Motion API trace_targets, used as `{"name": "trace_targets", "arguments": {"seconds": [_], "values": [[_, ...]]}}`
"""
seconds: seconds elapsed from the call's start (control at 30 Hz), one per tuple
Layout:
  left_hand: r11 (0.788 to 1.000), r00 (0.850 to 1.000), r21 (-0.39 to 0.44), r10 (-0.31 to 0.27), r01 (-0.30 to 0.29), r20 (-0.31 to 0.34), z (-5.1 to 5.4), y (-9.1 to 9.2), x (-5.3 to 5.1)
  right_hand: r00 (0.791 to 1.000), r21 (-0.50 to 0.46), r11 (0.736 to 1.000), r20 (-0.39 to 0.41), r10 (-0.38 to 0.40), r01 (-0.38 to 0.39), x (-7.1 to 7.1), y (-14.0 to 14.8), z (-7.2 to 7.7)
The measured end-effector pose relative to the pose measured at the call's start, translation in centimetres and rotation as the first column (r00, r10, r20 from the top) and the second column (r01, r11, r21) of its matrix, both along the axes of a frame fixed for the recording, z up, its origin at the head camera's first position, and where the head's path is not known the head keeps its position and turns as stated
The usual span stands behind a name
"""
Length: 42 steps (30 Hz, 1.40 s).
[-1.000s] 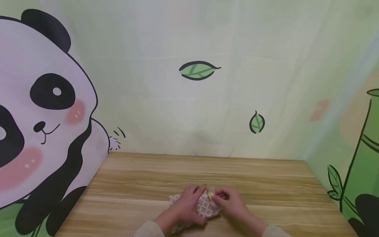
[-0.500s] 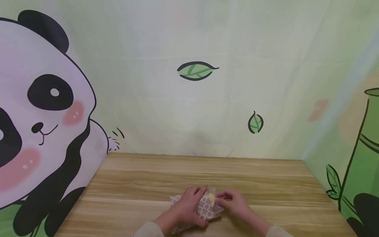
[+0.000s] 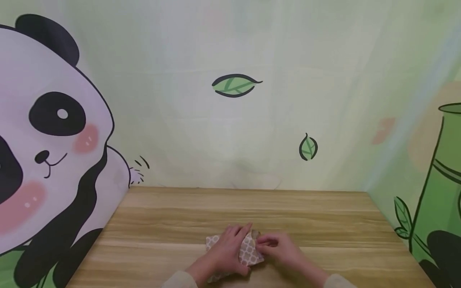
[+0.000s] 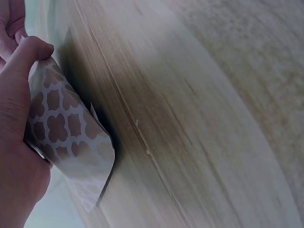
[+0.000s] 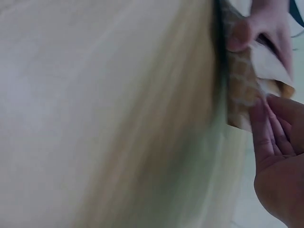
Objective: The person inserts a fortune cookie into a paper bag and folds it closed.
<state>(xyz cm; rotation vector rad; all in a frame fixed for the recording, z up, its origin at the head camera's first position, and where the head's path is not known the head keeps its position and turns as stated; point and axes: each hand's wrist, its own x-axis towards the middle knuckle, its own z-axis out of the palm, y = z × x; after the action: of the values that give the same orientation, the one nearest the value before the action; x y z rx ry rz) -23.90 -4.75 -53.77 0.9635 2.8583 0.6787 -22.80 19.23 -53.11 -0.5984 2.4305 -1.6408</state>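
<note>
In the head view, a packet in grey-brown paper with a white lattice pattern (image 3: 249, 253) lies near the table's front edge. My left hand (image 3: 227, 250) grips it from above, fingers over the far side and thumb on the near side. My right hand (image 3: 281, 250) pinches the packet's right end between thumb and fingertips. The left wrist view shows the patterned paper (image 4: 57, 123) with creased, pointed corners under the left hand. In the right wrist view, a plain pale flap (image 5: 270, 64) and a brown edge (image 5: 285, 89) show at the opened end. What lies inside is hidden.
The wood-grain table (image 3: 173, 216) stretches behind and to both sides of the packet. A pale green backdrop with leaf prints (image 3: 235, 86) stands at the back. Printed side walls show a panda (image 3: 61, 172) on the left and bamboo (image 3: 437, 192) on the right.
The right fingers have moved slightly left, in against the packet's end. The loose end paper that stuck out to the right is now pushed in or covered. The left hand keeps its grip.
</note>
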Motion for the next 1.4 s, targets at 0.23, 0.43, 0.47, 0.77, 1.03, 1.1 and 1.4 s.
{"name": "trace_targets", "arguments": {"seconds": [0.23,0.43,0.47,0.77,1.03,1.1,1.4], "values": [[0.999,1.0,0.036,0.003,-0.004,0.031,0.2,0.0,0.1,0.999,0.05,0.998,-0.029,0.037,-0.036,0.0,0.8,2.0],[0.997,1.0,0.077,-0.002,0.0,0.02,0.5,0.2,0.3,0.994,-0.095,0.993,0.075,0.082,-0.075,0.0,0.2,2.7],[0.997,1.0,0.082,-0.003,0.002,0.018,0.5,0.2,0.3,0.991,-0.12,0.99,0.096,0.091,-0.079,0.0,0.1,2.8],[0.994,0.999,0.103,0.02,-0.024,0.032,0.4,0.6,0.2,0.977,-0.236,0.969,0.182,0.113,-0.068,0.0,0.3,3.4],[0.989,0.999,0.147,0.017,-0.021,0.031,0.3,0.8,0.3,0.954,-0.243,0.968,0.273,0.124,-0.056,0.0,-0.3,3.7],[0.988,0.999,0.153,0.019,-0.025,0.036,0.4,0.9,0.4,0.951,-0.24,0.97,0.286,0.115,-0.045,0.0,-0.5,3.7],[0.98,0.999,0.193,0.043,-0.047,0.029,0.3,0.9,0.5,0.979,-0.21,0.976,0.184,0.091,-0.051,-0.1,1.5,4.2]]}}
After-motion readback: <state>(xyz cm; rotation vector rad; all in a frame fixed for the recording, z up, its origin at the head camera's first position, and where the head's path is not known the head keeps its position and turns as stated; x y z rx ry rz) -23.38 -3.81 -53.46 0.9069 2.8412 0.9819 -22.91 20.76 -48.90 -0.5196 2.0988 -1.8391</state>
